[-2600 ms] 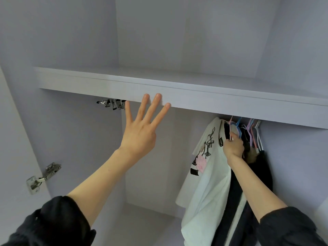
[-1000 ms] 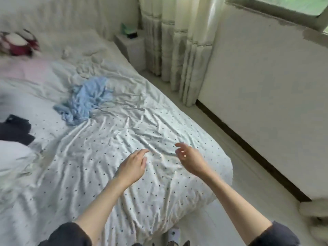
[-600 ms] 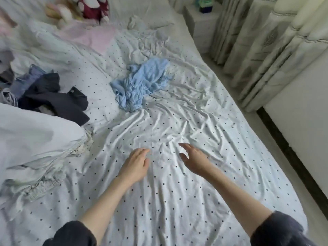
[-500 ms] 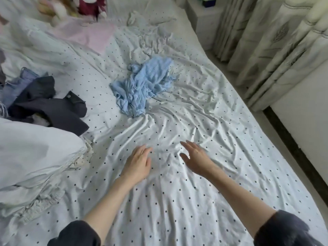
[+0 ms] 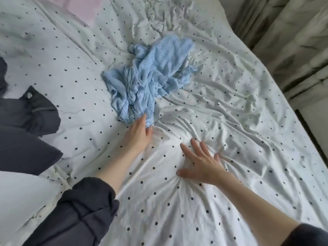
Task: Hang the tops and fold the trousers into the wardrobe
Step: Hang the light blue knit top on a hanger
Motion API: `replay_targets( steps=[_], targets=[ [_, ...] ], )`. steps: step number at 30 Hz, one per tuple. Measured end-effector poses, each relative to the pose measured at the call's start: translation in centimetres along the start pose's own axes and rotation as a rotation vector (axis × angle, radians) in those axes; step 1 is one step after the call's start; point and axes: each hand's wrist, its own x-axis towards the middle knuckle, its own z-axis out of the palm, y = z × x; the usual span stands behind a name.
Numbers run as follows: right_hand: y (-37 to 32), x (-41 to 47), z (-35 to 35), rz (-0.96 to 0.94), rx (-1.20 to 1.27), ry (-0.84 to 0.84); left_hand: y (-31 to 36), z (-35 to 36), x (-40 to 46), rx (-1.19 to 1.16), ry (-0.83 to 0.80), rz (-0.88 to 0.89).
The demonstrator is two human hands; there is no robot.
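Left hand (image 5: 140, 133) gripping near edge of crumpled blue knit top (image 5: 150, 75) mid-bed, right hand (image 5: 201, 162) flat, fingers spread on dotted sheet (image 5: 230, 107), dark garments (image 5: 30, 121) far left, curtains (image 5: 292, 41) right.

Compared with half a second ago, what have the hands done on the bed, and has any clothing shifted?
The left hand has reached forward to the near edge of the crumpled blue knit top and is closing its fingers on it. The right hand has dropped flat, fingers spread, pressing the dotted sheet. The blue top lies where it did; the dark clothes at left are unmoved.
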Motion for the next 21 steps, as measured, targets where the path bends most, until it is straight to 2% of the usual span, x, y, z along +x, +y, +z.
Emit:
replay_targets(
  steps=[4,6,9,12,13,16,19,21],
  targets=[
    [0.5,0.5,-0.2,-0.006,0.049,-0.024,1.2,0.4,2.1,0.009,0.097,-0.13],
    [0.5,0.3,-0.3,-0.015,0.065,-0.017,1.5,0.2,1.0,0.015,0.155,-0.079],
    [0.4,-0.7,-0.9,-0.025,0.081,0.002,1.7,-0.3,-3.1,-0.101,0.199,0.031],
    [-0.1,-3.2,-1.8,-0.028,0.214,0.081,3.2,-1.0,-7.6,-0.212,0.124,0.109],
    [-0.2,-4.5,-2.1,-0.001,0.326,0.107,4.2,-1.3,-9.1,-0.25,0.082,0.121],
    [-0.2,-8.1,-2.8,0.117,0.891,0.158,7.4,-2.1,-12.8,-0.336,-0.076,0.22],
    [1.0,-11.6,-2.9,0.184,1.322,-0.006,10.8,-3.0,-16.6,-0.332,-0.252,0.37],
    [1.6,-13.4,-2.6,0.255,1.461,-0.171,12.7,-3.7,-18.7,-0.318,-0.32,0.419]
  ],
)
